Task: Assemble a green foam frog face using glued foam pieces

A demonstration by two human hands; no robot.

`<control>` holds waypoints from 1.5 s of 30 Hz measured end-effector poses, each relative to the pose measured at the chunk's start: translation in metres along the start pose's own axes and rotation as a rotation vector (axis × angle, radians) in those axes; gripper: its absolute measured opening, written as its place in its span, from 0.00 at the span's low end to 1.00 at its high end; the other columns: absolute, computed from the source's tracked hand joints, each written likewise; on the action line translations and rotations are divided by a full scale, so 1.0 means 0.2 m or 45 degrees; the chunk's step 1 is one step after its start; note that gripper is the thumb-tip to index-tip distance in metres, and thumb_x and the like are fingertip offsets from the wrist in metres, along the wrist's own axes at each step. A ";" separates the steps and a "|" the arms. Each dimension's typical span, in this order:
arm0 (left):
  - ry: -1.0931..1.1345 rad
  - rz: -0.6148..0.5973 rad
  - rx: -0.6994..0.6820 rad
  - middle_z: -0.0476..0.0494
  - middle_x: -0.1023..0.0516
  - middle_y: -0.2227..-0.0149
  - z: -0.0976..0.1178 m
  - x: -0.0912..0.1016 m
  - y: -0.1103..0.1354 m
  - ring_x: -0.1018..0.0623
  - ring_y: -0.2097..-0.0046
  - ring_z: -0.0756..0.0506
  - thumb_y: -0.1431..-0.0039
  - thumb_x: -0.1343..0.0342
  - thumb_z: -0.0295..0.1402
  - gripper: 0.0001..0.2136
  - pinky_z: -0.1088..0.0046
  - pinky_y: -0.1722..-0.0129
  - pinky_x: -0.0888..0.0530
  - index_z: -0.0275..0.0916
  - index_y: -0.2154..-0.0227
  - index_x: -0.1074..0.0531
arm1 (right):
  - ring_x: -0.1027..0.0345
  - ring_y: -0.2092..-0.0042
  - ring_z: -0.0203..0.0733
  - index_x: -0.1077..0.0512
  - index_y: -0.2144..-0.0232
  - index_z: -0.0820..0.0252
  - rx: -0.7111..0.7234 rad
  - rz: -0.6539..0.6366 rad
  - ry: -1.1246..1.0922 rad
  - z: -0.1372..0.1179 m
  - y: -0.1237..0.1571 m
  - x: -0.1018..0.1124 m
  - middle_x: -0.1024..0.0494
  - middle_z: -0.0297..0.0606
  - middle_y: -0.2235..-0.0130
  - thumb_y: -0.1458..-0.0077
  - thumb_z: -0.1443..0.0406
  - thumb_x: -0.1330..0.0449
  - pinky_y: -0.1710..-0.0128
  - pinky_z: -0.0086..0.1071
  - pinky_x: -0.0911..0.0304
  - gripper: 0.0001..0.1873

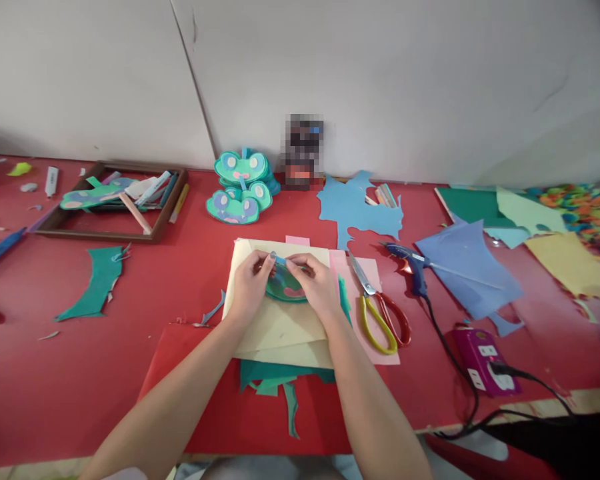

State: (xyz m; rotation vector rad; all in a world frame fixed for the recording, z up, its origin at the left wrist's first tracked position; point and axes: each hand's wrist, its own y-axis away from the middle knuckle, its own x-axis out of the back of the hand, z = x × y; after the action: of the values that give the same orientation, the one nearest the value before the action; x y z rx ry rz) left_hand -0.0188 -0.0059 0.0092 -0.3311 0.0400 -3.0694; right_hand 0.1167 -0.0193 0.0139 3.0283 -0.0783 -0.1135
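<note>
Round green cutout (pixel 286 288) w/ blue strip (pixel 281 261).

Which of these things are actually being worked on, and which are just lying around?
In hand: left hand, right hand, blue strip, green cutout, cream sheet.
Lying about: scissors, glue gun, wooden frame, stacked green faces.

Small object (pixel 304 152) against the wall (pixel 405 80): blurred into blocks, kind untellable.
Round green foam cut-out (pixel 286 291): largely covered by the left hand (pixel 250 283) and right hand (pixel 316 285).
Thin light-blue strip (pixel 280 261) pinched in both hands' fingers (pixel 271 257): too small to make out.
Heap of multicoloured paper scraps (pixel 587 210): cut by the right edge.
</note>
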 end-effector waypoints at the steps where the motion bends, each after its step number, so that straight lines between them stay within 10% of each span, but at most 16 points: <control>1: 0.006 -0.009 0.006 0.51 0.31 0.77 0.00 0.00 0.00 0.29 0.73 0.51 0.42 0.51 0.42 0.12 0.75 0.70 0.33 0.39 0.74 0.33 | 0.32 0.64 0.37 0.27 0.70 0.57 0.027 0.004 0.016 0.00 0.00 0.00 0.26 0.36 0.64 0.51 0.57 0.40 0.76 0.25 0.32 0.10; 16: -0.068 -0.053 0.059 0.48 0.26 0.72 0.01 -0.01 0.00 0.27 0.69 0.49 0.45 0.48 0.39 0.09 0.74 0.68 0.30 0.39 0.72 0.29 | 0.31 0.64 0.37 0.27 0.72 0.57 0.044 -0.023 0.008 0.00 0.00 -0.01 0.25 0.35 0.65 0.52 0.59 0.39 0.72 0.27 0.33 0.08; 24: -0.143 0.396 -0.051 0.44 0.28 0.59 -0.01 -0.01 0.01 0.27 0.60 0.48 0.39 0.56 0.36 0.09 0.73 0.63 0.31 0.40 0.62 0.34 | 0.30 0.65 0.33 0.30 0.73 0.58 -0.137 0.272 -0.779 0.06 -0.08 0.09 0.24 0.34 0.67 0.54 0.62 0.37 0.64 0.28 0.32 0.07; 34: -0.085 -0.104 -0.042 0.47 0.28 0.62 0.00 -0.03 0.02 0.26 0.61 0.49 0.45 0.48 0.32 0.18 0.71 0.59 0.30 0.43 0.50 0.38 | 0.33 0.69 0.29 0.29 0.72 0.58 -0.173 0.291 -1.005 0.05 -0.09 0.12 0.27 0.32 0.68 0.50 0.65 0.40 0.68 0.24 0.33 0.02; 45: 0.580 -0.055 0.264 0.47 0.26 0.65 -0.08 0.03 -0.08 0.25 0.64 0.50 0.51 0.43 0.34 0.19 0.75 0.66 0.29 0.42 0.54 0.33 | 0.39 0.75 0.26 0.31 0.73 0.58 -0.122 0.311 -1.399 0.01 -0.08 0.17 0.28 0.29 0.70 0.46 0.67 0.45 0.78 0.19 0.40 0.05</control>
State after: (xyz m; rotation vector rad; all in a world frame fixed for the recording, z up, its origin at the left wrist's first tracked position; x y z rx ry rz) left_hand -0.0281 0.0093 -0.0047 0.3818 -0.2663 -3.0806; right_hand 0.1507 -0.0052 0.0086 2.4417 -0.4906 -1.6293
